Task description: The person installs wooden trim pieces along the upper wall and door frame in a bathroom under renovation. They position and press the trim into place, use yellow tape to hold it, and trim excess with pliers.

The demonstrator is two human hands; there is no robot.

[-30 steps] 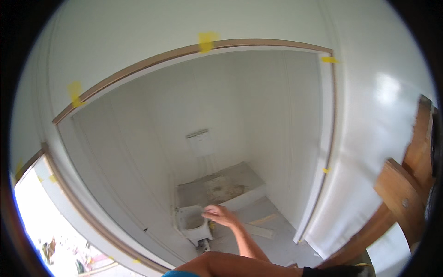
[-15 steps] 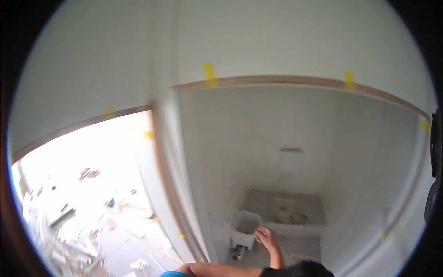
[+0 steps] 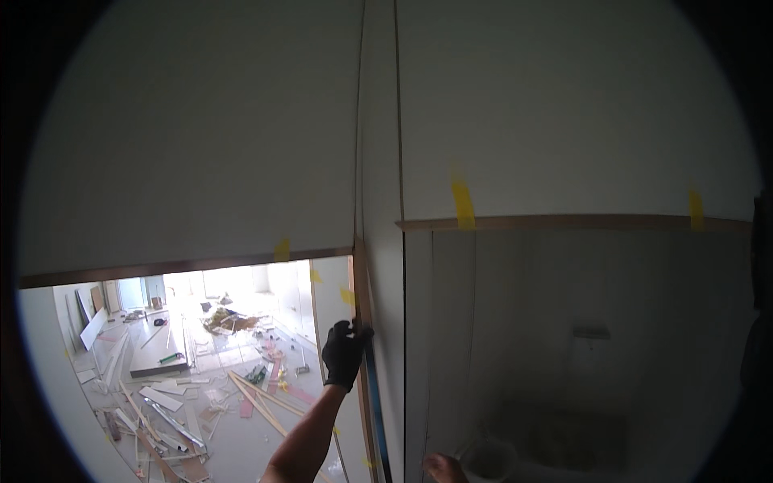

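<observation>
At the centre of attention, a wooden upright (image 3: 362,298) of a door frame, along the right side of a bright doorway (image 3: 201,264). Newly raised onto that upright: a black-gloved left hand (image 3: 345,354), fingers bent and at the wood; cannot tell whether closed around it. Down the right side of the upright, below the glove, a narrow blue strip (image 3: 375,402), unclear whether held. To the right of the upright and lower, a bare right hand (image 3: 441,465), fingers curled, partly cut off; cannot tell whether holding anything. Also new: a leftward swing of view, with the upright now nearer the middle. Probably a shift of attention from the dark recess (image 3: 547,306) right of the upright to the upright itself. Above the glove, on the upright's left side, yellow tape (image 3: 348,296). Left of the upright, beyond the doorway, scattered boards (image 3: 165,400) on a floor (image 3: 233,459).
</observation>
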